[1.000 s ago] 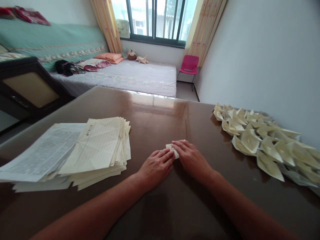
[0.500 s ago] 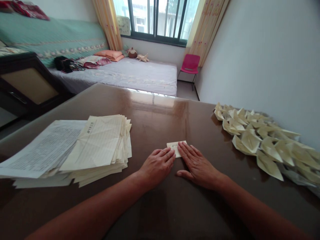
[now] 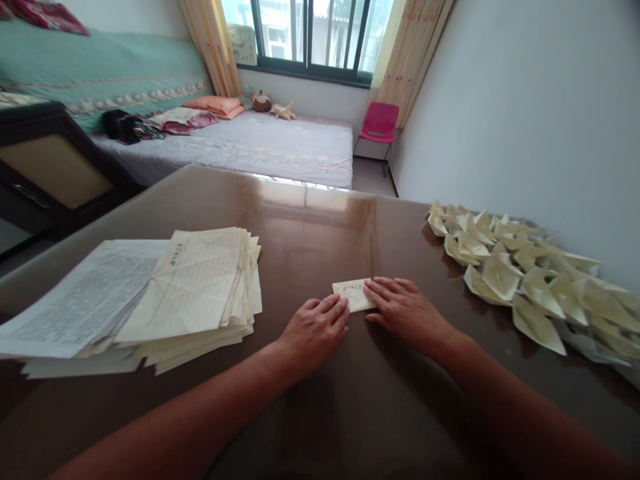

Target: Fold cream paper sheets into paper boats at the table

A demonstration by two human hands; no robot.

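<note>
A small folded sheet of cream paper (image 3: pixel 354 293) lies on the table in front of me, printed characters along its upper part. My left hand (image 3: pixel 315 331) rests palm down at its lower left edge, fingers lying close together and fingertips on the paper. At the right end, my right hand (image 3: pixel 407 310) lies low with its fingers stretched over the paper's edge. Its thumb sits apart, near the lower right corner. The undersides of both hands are hidden.
Left of my hands lies a stack of lined cream sheets (image 3: pixel 187 287), overlapping printed white sheets (image 3: pixel 95 293). Several folded paper boats (image 3: pixel 500 273) stand at the right. Beyond the brown table (image 3: pixel 300 240) are a bed (image 3: pixel 295 150) and a pink chair (image 3: pixel 380 123).
My right hand has slid right, from flat across the folded paper to its right end, its thumb drawn in closer to the fingers. More of the paper shows. My left hand stays nearly in place.
</note>
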